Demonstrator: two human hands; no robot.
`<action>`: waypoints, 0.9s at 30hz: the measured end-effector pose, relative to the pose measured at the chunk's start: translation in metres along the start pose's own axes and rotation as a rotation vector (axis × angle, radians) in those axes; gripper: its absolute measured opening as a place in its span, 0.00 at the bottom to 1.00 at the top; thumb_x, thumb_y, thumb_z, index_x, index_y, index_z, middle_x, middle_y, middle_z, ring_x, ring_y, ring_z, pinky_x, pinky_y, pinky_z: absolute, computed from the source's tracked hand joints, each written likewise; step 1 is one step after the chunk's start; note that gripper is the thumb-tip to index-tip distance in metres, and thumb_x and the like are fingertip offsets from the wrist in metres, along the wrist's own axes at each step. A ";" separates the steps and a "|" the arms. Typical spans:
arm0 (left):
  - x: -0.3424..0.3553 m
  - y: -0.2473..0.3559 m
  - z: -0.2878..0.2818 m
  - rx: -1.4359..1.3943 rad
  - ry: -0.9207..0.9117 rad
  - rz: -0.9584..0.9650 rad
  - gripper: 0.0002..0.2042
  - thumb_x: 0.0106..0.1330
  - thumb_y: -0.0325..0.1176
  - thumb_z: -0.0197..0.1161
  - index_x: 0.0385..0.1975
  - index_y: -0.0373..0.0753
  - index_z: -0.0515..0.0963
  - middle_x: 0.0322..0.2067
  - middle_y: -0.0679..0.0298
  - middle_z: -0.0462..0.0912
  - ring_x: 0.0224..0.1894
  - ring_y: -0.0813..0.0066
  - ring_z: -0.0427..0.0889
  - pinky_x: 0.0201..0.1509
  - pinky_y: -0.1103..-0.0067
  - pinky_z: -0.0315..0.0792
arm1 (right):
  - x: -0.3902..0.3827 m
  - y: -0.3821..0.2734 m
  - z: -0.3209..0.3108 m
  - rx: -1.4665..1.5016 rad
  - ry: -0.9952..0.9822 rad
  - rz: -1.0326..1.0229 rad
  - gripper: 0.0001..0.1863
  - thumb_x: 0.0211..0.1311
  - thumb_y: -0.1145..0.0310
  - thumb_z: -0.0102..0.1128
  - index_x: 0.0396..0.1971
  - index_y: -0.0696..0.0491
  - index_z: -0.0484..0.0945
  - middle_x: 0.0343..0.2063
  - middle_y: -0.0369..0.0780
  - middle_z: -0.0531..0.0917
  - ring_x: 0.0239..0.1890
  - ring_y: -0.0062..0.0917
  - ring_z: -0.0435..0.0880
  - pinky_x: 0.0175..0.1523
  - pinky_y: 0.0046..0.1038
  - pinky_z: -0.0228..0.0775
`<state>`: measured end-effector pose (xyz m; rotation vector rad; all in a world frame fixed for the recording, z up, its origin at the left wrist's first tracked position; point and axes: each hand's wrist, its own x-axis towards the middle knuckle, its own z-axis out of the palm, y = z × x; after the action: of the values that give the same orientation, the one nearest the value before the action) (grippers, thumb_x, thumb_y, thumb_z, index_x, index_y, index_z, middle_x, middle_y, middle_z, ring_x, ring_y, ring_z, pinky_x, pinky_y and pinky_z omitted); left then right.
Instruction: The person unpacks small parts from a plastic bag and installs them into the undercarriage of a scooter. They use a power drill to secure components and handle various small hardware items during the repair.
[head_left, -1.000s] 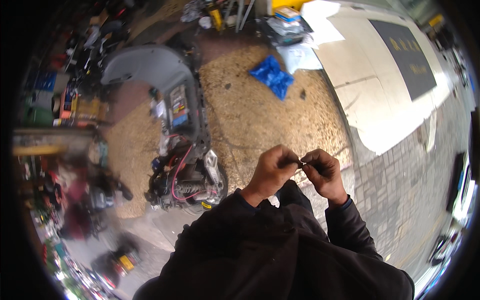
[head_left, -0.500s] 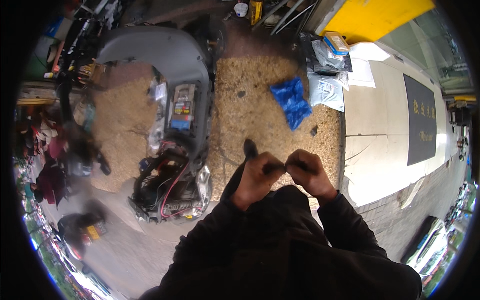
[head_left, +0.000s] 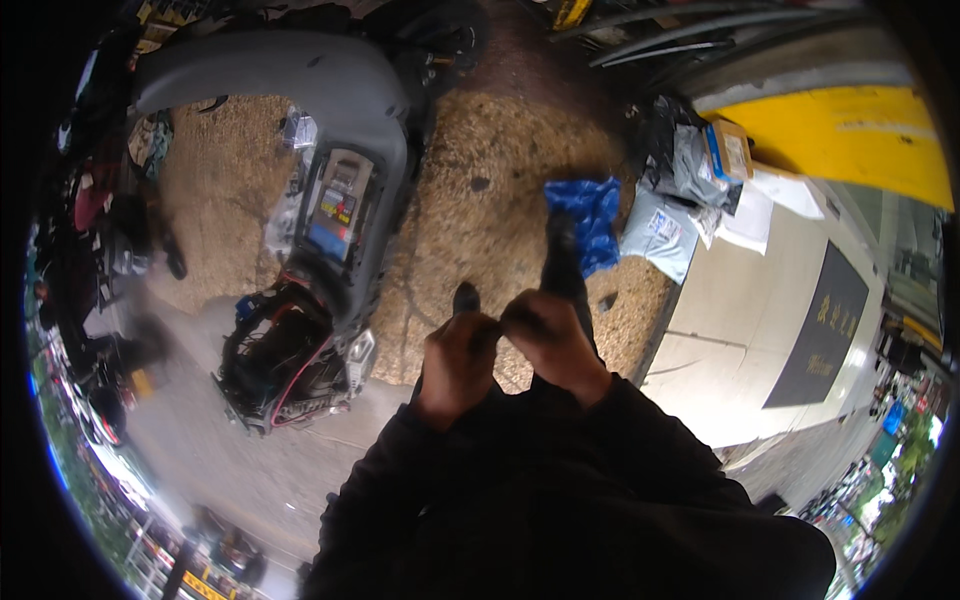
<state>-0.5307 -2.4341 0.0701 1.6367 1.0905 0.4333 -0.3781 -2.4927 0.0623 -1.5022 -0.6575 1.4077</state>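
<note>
My left hand [head_left: 460, 360] and my right hand [head_left: 550, 350] meet low in front of me with fingers curled and tips together; whatever they pinch is too dark and small to name. Below them are my dark-clad legs, one shoe reaching onto a crumpled blue plastic sheet [head_left: 600, 215]. To the left stands a partly stripped grey scooter [head_left: 385, 215], with a battery [head_left: 338, 205] in its floorboard and exposed pink cables [head_left: 300, 385] at the near end.
Grey and white parcels [head_left: 660, 240] and a cardboard box [head_left: 734, 155] lie at right beside a yellow board [head_left: 840, 130]. A pale tiled step [head_left: 710, 370] carries a dark mat [head_left: 810, 340]. Metal tubes [head_left: 660, 50] are at the back, clutter at far left.
The view has swung, bringing the yellow board lower and the scooter leftward. My legs have stepped forward toward the blue sheet. Both hands stay pinched together, now slightly further left.
</note>
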 end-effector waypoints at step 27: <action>0.159 -0.056 0.110 -0.579 0.391 -0.476 0.04 0.67 0.24 0.56 0.33 0.31 0.76 0.24 0.58 0.81 0.27 0.73 0.79 0.34 0.78 0.72 | 0.242 0.015 -0.115 -0.241 -0.670 0.169 0.02 0.65 0.76 0.58 0.35 0.58 0.77 0.24 0.33 0.78 0.27 0.11 0.74 0.32 0.19 0.67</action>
<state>-0.3921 -2.3647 -0.0587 0.7673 1.4313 0.6889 -0.2239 -2.3188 -0.0727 -1.2695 -1.1597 2.0468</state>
